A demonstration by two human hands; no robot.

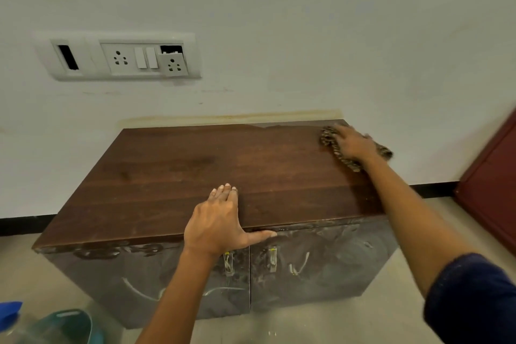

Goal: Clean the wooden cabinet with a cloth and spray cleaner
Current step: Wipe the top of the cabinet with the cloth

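- Right hand (352,144), in the head view, lies flat with fingers spread over a crumpled patterned cloth (335,148), pressing it onto the far right corner of the wooden cabinet (212,176) top, close to the wall (279,22).
- Left hand (217,223) rests palm down near the front edge of the same top, fingers together and thumb stretched along the edge above the doors; it grips nothing and appears to brace the body.
- Cabinet doors (321,268) below show pale smears and streaks around two small metal handles (271,258), so the front looks uncleaned.
- Spray cleaner: a clear bottle with a blue top (9,313) sits at the lower left corner on the floor (363,324), beside a green container (67,324), well apart from both hands. Blur there makes it hard to say more.
- Step in hand, as a judgement: wiping the top surface, with the cloth at the far right end of a stroke.
- Next move likely calls for drawing the cloth back across the top under steady downward pressure, keeping the bunched fabric beneath the palm so that it does not slip off the right edge.
- Switchboard (117,57) on the wall has a loose socket plate; damp cloth and spray are best kept clear of it.
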